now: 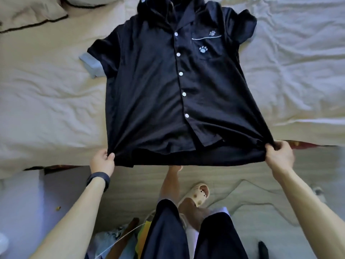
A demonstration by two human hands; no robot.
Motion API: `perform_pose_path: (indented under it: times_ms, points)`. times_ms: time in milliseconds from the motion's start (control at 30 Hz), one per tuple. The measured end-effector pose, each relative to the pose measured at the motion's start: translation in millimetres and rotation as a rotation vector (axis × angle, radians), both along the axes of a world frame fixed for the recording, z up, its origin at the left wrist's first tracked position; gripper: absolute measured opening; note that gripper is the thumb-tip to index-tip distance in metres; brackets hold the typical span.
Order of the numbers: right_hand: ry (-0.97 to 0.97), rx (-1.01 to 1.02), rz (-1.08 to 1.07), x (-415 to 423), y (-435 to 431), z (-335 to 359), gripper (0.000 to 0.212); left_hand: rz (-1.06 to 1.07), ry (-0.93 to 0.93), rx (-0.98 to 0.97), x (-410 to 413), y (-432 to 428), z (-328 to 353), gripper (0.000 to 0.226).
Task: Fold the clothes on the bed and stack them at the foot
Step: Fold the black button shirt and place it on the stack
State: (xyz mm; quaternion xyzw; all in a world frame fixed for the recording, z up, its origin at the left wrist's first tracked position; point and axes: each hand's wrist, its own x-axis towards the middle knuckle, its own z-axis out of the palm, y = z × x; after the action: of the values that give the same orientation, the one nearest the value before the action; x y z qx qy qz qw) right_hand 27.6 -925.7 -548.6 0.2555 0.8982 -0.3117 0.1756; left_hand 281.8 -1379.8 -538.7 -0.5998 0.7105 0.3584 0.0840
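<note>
A dark navy short-sleeved pyjama shirt (155, 86) with white buttons, a chest pocket and pale paw prints lies spread front-up on the bed (46, 101). Its hem hangs over the bed's near edge and is pulled taut. My left hand (102, 161) pinches the hem's left corner. At the hem's right corner my right hand (279, 153) grips the cloth. The left sleeve ends in a light blue cuff (91, 65). More dark fabric (149, 4) lies behind the collar at the top.
Rumpled white sheets cover the bed on both sides of the shirt. A pillow (28, 14) with dark piping lies at the top left. Below the bed edge are my legs in dark shorts, a beige sandal (197, 193), a cable and colourful items on the floor.
</note>
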Motion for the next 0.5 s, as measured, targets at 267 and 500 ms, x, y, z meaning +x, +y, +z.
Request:
perform_pose_path:
  times_ms: [267,500]
  points:
    - [-0.134,0.049,0.029,34,-16,-28,0.049,0.138,-0.08,-0.186,-25,35,-24,0.052]
    - [0.374,0.193,0.73,54,-70,-42,0.07,-0.401,-0.068,-0.379,-51,105,-54,0.082]
